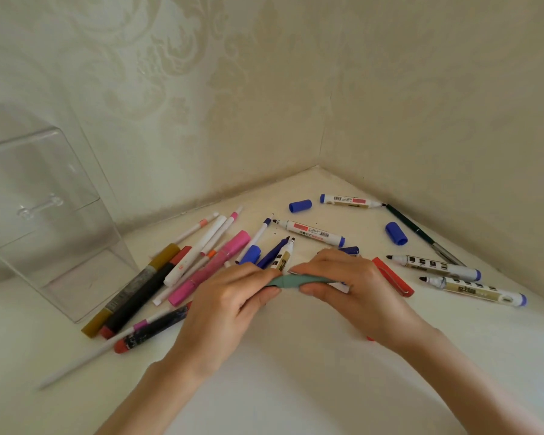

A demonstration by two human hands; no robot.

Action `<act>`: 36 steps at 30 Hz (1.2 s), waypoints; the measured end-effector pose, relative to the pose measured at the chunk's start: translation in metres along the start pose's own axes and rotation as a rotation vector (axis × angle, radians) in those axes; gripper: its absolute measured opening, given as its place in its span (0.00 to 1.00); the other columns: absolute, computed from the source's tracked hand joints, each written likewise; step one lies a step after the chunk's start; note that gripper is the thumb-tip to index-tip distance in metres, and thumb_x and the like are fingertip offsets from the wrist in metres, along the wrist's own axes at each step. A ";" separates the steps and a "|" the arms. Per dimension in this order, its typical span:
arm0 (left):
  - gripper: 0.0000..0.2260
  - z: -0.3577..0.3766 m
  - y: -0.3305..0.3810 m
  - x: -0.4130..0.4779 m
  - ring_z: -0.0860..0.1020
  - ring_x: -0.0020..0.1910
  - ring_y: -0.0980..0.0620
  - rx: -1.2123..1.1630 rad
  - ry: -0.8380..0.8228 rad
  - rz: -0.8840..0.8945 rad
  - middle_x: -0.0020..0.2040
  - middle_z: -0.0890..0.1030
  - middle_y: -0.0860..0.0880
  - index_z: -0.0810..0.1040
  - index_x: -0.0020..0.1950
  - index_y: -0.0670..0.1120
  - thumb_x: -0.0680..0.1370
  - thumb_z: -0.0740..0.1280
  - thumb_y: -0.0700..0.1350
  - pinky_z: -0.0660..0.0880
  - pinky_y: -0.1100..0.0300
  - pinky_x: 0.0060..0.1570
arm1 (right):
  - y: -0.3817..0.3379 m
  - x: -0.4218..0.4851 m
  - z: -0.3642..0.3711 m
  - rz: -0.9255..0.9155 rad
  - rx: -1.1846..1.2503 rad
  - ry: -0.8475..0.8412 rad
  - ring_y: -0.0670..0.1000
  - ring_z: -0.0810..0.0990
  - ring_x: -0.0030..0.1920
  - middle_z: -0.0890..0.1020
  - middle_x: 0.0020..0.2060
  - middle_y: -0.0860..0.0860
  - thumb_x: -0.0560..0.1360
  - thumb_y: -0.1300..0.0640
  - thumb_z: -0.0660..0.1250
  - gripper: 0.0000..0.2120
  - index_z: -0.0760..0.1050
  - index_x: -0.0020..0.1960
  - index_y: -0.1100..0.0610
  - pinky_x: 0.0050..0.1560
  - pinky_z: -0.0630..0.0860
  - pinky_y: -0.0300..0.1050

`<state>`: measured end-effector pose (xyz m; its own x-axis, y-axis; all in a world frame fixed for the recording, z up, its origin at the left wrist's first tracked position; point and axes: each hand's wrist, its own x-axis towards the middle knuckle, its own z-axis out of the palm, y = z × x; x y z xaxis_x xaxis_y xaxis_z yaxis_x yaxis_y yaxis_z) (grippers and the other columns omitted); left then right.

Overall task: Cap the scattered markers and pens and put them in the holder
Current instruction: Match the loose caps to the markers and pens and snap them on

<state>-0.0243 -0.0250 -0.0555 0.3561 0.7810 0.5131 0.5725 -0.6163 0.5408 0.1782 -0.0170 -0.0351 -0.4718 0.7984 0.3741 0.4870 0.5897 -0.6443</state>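
A slim teal-green plastic pen point(299, 281) is being pinched mid-frame between the left hand point(230, 304) and right hand point(355, 288), fingers clenching it. Uncapped markers are lying around; the clear acrylic holder point(49, 211), left, is looking empty.

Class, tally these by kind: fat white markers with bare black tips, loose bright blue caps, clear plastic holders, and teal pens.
Fat white markers with bare black tips: 5
Loose bright blue caps: 3
Clear plastic holder: 1
Teal pen, gripped by left hand and right hand: 1
Total: 10
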 end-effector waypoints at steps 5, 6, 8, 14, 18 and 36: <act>0.11 -0.005 -0.009 0.016 0.79 0.39 0.54 0.230 0.110 -0.171 0.45 0.81 0.49 0.78 0.58 0.46 0.77 0.64 0.46 0.75 0.63 0.36 | 0.003 0.041 -0.003 0.236 -0.106 -0.008 0.47 0.74 0.48 0.78 0.43 0.43 0.79 0.50 0.56 0.15 0.75 0.61 0.52 0.49 0.70 0.37; 0.13 -0.007 -0.013 0.019 0.77 0.38 0.55 0.274 0.147 -0.251 0.48 0.80 0.47 0.76 0.62 0.45 0.78 0.63 0.43 0.72 0.66 0.35 | 0.013 0.051 -0.006 0.297 -0.208 0.042 0.48 0.74 0.53 0.78 0.48 0.43 0.80 0.50 0.56 0.17 0.72 0.65 0.52 0.53 0.69 0.39; 0.18 -0.012 -0.024 0.025 0.74 0.41 0.55 0.366 0.155 -0.413 0.55 0.77 0.45 0.69 0.68 0.44 0.78 0.60 0.41 0.70 0.65 0.39 | 0.037 0.064 -0.009 0.395 -0.463 0.066 0.52 0.71 0.61 0.78 0.58 0.49 0.79 0.50 0.58 0.18 0.69 0.67 0.52 0.60 0.68 0.46; 0.23 -0.017 -0.033 0.035 0.77 0.52 0.48 0.524 0.047 -0.633 0.63 0.71 0.44 0.63 0.72 0.46 0.77 0.61 0.38 0.75 0.56 0.49 | 0.064 0.067 0.004 0.424 -0.701 -0.019 0.53 0.71 0.54 0.77 0.52 0.53 0.78 0.49 0.59 0.15 0.74 0.61 0.53 0.51 0.66 0.44; 0.16 -0.012 -0.035 0.045 0.76 0.51 0.51 0.587 0.002 -0.626 0.62 0.72 0.46 0.70 0.67 0.47 0.79 0.61 0.42 0.73 0.59 0.48 | 0.064 0.063 0.001 0.420 -0.661 0.092 0.50 0.72 0.44 0.76 0.42 0.50 0.78 0.50 0.59 0.11 0.76 0.55 0.54 0.44 0.68 0.43; 0.13 0.073 -0.065 0.184 0.76 0.50 0.47 0.342 -0.235 -0.400 0.48 0.80 0.46 0.79 0.53 0.46 0.78 0.62 0.52 0.70 0.55 0.51 | 0.079 0.031 -0.031 0.583 -0.482 0.554 0.57 0.77 0.34 0.78 0.31 0.51 0.75 0.54 0.61 0.07 0.75 0.43 0.56 0.42 0.77 0.55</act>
<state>0.0578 0.1660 -0.0455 0.1943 0.9723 0.1301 0.8887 -0.2306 0.3962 0.2251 0.0582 -0.0534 0.3001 0.8547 0.4236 0.8470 -0.0345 -0.5305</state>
